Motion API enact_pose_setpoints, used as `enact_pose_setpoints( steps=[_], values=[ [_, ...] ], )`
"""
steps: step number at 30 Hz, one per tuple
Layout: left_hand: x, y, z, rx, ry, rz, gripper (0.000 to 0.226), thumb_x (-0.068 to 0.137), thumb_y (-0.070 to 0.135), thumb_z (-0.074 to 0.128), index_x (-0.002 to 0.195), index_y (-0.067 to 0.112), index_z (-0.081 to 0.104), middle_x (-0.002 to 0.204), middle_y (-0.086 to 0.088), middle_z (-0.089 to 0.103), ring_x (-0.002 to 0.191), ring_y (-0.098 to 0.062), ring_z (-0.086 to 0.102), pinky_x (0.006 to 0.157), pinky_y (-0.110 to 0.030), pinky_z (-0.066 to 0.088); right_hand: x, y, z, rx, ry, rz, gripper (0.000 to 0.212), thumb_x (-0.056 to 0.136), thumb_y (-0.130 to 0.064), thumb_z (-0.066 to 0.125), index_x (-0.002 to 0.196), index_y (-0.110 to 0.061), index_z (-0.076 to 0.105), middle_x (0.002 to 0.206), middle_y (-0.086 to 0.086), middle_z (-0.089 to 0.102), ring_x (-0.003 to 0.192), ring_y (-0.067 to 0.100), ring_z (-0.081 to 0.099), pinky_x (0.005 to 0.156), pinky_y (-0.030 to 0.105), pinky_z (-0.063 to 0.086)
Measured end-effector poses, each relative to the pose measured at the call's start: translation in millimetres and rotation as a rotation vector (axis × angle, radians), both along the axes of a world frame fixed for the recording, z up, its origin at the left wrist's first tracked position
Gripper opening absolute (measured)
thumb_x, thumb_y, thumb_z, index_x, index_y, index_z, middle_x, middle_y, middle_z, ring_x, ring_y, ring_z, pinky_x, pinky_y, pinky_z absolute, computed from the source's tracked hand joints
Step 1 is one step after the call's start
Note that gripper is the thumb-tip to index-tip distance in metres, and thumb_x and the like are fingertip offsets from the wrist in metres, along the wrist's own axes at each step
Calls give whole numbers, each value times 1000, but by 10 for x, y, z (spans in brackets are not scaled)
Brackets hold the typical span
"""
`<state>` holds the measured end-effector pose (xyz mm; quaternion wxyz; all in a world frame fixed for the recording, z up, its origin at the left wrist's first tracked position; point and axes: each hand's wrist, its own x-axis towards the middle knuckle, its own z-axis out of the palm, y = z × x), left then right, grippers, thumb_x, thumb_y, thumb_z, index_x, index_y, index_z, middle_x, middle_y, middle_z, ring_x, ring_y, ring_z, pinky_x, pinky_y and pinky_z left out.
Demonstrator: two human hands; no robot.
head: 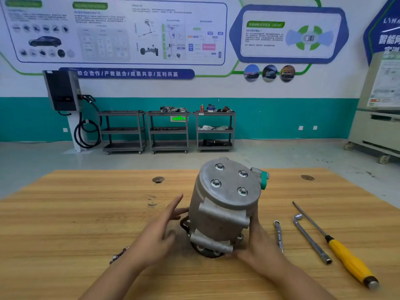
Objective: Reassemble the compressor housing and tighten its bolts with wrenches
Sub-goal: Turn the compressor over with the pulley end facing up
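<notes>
Our left grip [155, 232] was apart, fingers straight and spread, their tips at the left flank of the grey cast-aluminium compressor housing [220, 213]. We could not tell whether they pressed on it. Our right grip [259, 241] was clamped on the housing low on its right side, thumb up along the wall and fingers reaching in under a mounting lug near the base. The housing stood on its pulley end about midway between the desk's left and right edges, somewhat nearer the near edge. It seemed to lean a little, so that its round end cover faced up and toward us. Four silver hex flange bolts [242, 191] sat in that cover; whether they were tight we could not see.

We judged the step in hand to be settling the body before wrenching. To do it well we would square the base flat on the pale wooden desk [65, 224] and keep one grip low on the casting to stop it turning. We would then work the bolts crosswise in small even stages so the cover seated level. The tools lay toward the right edge: a short steel ring spanner [278, 237] just beside our right grip, a bent steel socket wrench [309, 239] beyond it, and a yellow-handled screwdriver [346, 256] farthest out. A small metal piece [118, 255] lay half hidden by our left wrist.
</notes>
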<state>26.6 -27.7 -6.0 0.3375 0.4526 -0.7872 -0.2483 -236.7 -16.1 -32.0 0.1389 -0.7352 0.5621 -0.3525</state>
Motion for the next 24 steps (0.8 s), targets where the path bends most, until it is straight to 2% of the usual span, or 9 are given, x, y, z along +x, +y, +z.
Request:
enact_pose_setpoints(
  steps=[2,5,8,12,15,17,20,22,24],
  values=[
    [-27,-45,-42,-60,-208,-18,106,69,27,63,137,60,-11,132,44,21,124,16,28,100,-7,25,22,-19,18,-49,11,9,123,49,-68,55,147,-25,-6,118,-20,46,107,12,54,65,-6,32],
    [-103,-161,-77,-168,-300,1,119,58,56,66,132,58,-28,136,34,7,125,9,14,105,-19,21,27,-84,82,-203,32,62,104,57,-62,61,140,-6,33,111,-33,35,101,2,48,77,-3,30],
    [-156,-221,-118,-248,-255,24,125,62,44,75,128,61,-30,134,35,-1,124,8,14,100,-11,24,21,-116,124,-189,53,86,103,59,-60,69,143,-15,30,129,-26,34,114,1,43,91,8,32],
    [-193,-239,-114,-260,-162,-8,129,60,42,80,136,55,-23,148,34,-7,129,24,0,93,8,14,-10,-141,135,-149,92,119,99,61,-60,65,141,-13,33,126,-17,45,113,3,46,87,7,36],
    [-215,-261,-114,-201,-147,-12,131,62,31,80,137,50,-26,155,16,11,137,5,17,96,6,17,-45,-224,132,-140,192,136,90,67,-48,69,139,-8,35,126,5,52,114,22,49,89,22,39],
    [-234,-259,-129,-192,-122,0,132,64,27,81,137,49,-26,156,7,16,138,-7,24,96,6,16,-66,-257,109,-110,242,133,87,69,-38,75,137,-3,36,125,11,52,113,25,48,82,12,31],
    [-265,-250,-128,-204,-81,-24,131,64,31,83,141,45,-22,156,6,17,139,-8,27,102,-2,21,-85,-237,77,-39,275,118,85,71,-26,78,136,5,33,124,19,52,109,28,48,76,-4,19],
    [-272,-236,-134,-240,-80,-13,130,63,35,84,144,38,-18,156,10,13,139,-7,27,105,-9,25,-49,-185,89,22,329,53,72,69,-22,73,122,17,44,106,24,62,92,34,61,69,-4,21],
    [-265,-224,-140,-269,-109,-9,130,62,36,84,148,26,-13,155,5,17,139,-11,27,108,-20,28,29,-142,56,12,310,-8,70,65,-35,59,103,24,52,87,23,67,76,24,63,65,1,22]
  ],
)
